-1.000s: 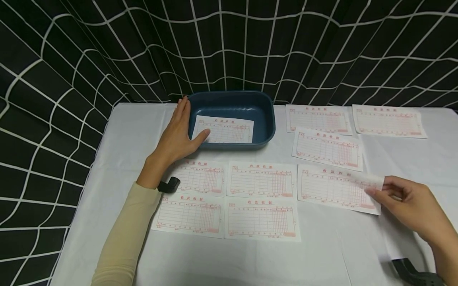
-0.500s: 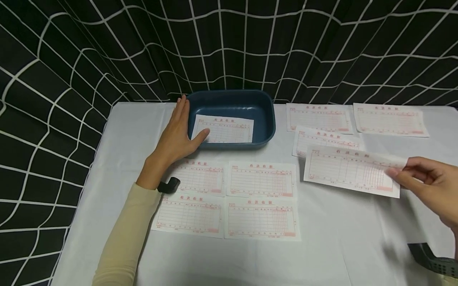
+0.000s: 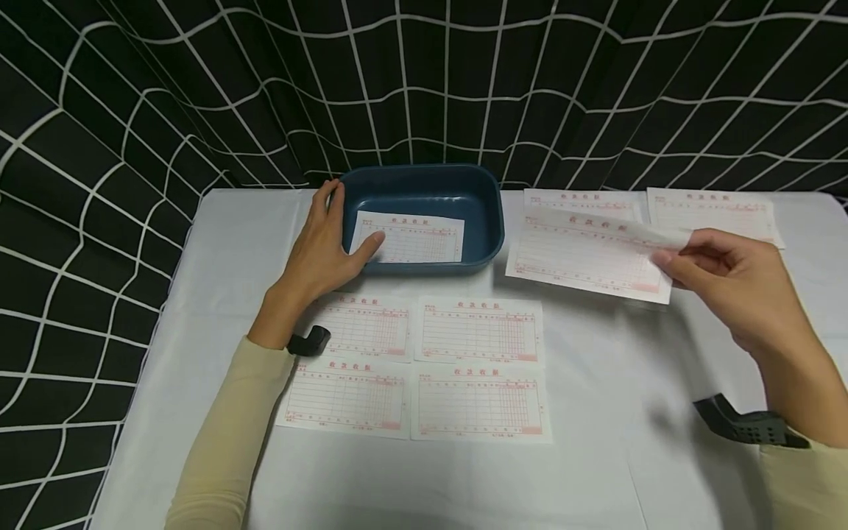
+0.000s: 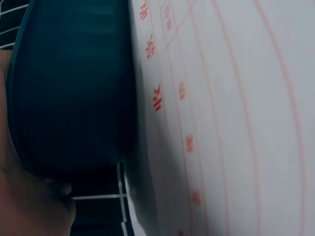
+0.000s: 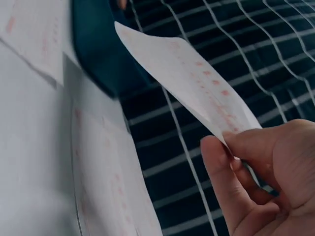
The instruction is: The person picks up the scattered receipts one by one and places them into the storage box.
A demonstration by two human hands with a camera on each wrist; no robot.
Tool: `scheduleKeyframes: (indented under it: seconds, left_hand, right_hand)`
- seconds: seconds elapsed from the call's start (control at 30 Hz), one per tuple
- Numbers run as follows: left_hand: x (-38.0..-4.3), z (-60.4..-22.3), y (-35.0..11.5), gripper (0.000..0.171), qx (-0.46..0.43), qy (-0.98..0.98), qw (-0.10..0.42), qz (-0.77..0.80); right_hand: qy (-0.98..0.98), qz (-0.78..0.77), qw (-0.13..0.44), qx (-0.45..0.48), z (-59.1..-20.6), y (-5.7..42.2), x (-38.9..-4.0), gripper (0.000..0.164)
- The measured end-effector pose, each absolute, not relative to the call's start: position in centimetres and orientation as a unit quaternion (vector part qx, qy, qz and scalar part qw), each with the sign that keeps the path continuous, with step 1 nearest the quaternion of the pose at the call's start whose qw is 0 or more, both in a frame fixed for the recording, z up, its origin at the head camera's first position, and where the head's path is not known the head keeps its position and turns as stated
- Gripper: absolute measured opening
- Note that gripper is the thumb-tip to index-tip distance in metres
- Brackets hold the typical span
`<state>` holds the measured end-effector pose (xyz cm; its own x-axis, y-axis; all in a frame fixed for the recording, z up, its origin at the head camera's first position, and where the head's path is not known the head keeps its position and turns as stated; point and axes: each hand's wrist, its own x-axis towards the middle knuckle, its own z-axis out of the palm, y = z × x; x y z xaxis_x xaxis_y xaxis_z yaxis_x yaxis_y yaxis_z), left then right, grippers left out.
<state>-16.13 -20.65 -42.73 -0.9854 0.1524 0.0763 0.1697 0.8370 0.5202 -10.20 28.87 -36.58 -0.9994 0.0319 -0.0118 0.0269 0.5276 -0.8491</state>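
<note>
In the head view my right hand (image 3: 735, 283) pinches a paper receipt slip (image 3: 586, 254) by its right end, between thumb and fingers. The slip hangs above the table, sloping down slightly to the right, just right of a dark blue plastic bin (image 3: 424, 177). Its red-printed face bends in the right wrist view, where the thumb and index finger (image 5: 216, 155) pinch its near end. My left hand (image 3: 321, 254) rests on the bin's left end, fingers extended along the outer wall and thumb over the front rim. Inside the bin lies another receipt (image 3: 411, 239).
Several receipts (image 3: 480, 331) lie in two rows before the bin, one partly under the left wrist. At the back right lie a receipt (image 3: 576, 197) partly hidden by the held slip and another receipt (image 3: 712, 213). White cloth covers the table (image 3: 596, 471); a black gridded curtain (image 3: 450, 73) hangs behind.
My right hand has lifted the receipt off the table, first up and right, then left toward the bin. The left hand stays at the bin, its fingers slightly more bent.
</note>
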Motion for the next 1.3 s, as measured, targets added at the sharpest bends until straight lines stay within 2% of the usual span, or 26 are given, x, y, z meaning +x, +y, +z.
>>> scheduleKeyframes:
  seconds: [0.27, 0.6, 1.3]
  left_hand:
    - [-16.2, -42.9, -20.4, 0.105, -0.085, -0.960, 0.030, -0.264]
    - [-16.2, -43.0, -20.3, 0.105, -0.083, -0.962, 0.009, -0.260]
    - [-16.4, -43.1, -20.6, 0.105, -0.087, -0.960, 0.010, -0.266]
  right_hand:
    - [-0.872, 0.488, -0.026, 0.026, -35.6, 23.4, -12.9, 0.016]
    - [-0.863, 0.499, -0.048, 0.064, -34.9, 17.6, -16.1, 0.020]
    - [-0.887, 0.440, -0.033, 0.132, -35.6, 12.1, -18.4, 0.017]
